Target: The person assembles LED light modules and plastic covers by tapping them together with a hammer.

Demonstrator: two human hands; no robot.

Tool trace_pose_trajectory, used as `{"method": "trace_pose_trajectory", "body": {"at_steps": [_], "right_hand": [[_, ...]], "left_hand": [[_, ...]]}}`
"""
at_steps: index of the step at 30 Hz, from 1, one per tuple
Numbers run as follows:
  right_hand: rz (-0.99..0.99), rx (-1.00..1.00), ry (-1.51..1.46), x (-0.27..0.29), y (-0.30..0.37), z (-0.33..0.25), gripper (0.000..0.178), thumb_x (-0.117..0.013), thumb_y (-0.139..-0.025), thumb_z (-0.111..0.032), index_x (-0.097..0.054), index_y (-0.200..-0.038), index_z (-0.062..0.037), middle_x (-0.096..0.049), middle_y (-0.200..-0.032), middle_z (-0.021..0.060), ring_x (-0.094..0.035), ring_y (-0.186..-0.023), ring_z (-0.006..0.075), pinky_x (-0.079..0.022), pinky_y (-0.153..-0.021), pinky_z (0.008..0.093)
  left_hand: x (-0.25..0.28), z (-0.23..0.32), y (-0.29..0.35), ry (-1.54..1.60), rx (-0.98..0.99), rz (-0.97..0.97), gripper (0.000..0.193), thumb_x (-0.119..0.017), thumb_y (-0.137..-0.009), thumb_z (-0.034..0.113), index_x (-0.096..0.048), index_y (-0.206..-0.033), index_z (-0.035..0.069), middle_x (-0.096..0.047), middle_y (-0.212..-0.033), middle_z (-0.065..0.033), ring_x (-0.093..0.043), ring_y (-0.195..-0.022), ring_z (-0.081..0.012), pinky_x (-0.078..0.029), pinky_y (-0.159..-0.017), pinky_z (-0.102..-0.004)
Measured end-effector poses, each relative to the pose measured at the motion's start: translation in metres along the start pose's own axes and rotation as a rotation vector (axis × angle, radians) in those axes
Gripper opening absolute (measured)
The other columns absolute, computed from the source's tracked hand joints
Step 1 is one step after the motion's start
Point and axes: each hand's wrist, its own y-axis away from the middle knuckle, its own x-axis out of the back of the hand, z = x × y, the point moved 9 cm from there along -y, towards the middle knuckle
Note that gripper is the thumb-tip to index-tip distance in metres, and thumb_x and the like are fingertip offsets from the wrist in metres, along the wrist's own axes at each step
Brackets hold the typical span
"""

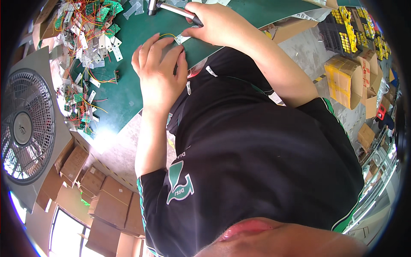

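In my right hand (214, 23) is a hammer (173, 8), gripped by its dark-ended handle. Its metal head points to the left above the green table. My left hand (160, 62) is bent down at the table's near edge, with its fingertips at a small whitish plate (183, 38) that has a yellow wire. The fingers seem to hold the plate, though their undersides are hidden. My right thumb and fingers are close to the plate's other end.
A tangled heap of white plates, red and yellow wires and green circuit boards (102, 13) covers the table's (124, 94) left part. A large grey fan (25, 124) stands at left. Cardboard boxes (113, 201) are stacked lower left; an open carton (342, 81) and yellow-filled black crates (342, 32) lie right.
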Motion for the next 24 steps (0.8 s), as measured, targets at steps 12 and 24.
{"method": "trace_pose_trajectory", "body": {"at_steps": [12, 24], "right_hand": [[-0.019, -0.019, 0.002, 0.001, 0.000, 0.000, 0.043, -0.083, -0.083, -0.035, -0.062, -0.105, -0.0042, -0.072, -0.082, 0.0163, -0.073, -0.079, 0.0359, -0.055, -0.070, 0.0458], [0.104, 0.040, -0.252, 0.040, 0.009, 0.010, 0.028, -0.074, -0.093, -0.023, -0.066, -0.112, -0.0038, -0.064, -0.069, 0.0011, -0.057, -0.057, 0.0086, -0.046, -0.054, 0.0274]], "left_hand": [[-0.005, -0.007, -0.006, 0.039, -0.231, -0.283, 0.030, -0.071, -0.090, 0.014, -0.076, -0.119, 0.013, -0.066, -0.137, -0.0070, -0.055, -0.136, -0.0282, -0.035, -0.116, -0.0525], [-0.005, -0.008, -0.004, 0.060, -0.256, -0.264, 0.028, -0.075, -0.089, 0.024, -0.078, -0.115, 0.014, -0.067, -0.136, -0.0082, -0.056, -0.135, -0.0281, -0.036, -0.114, -0.0524]]}}
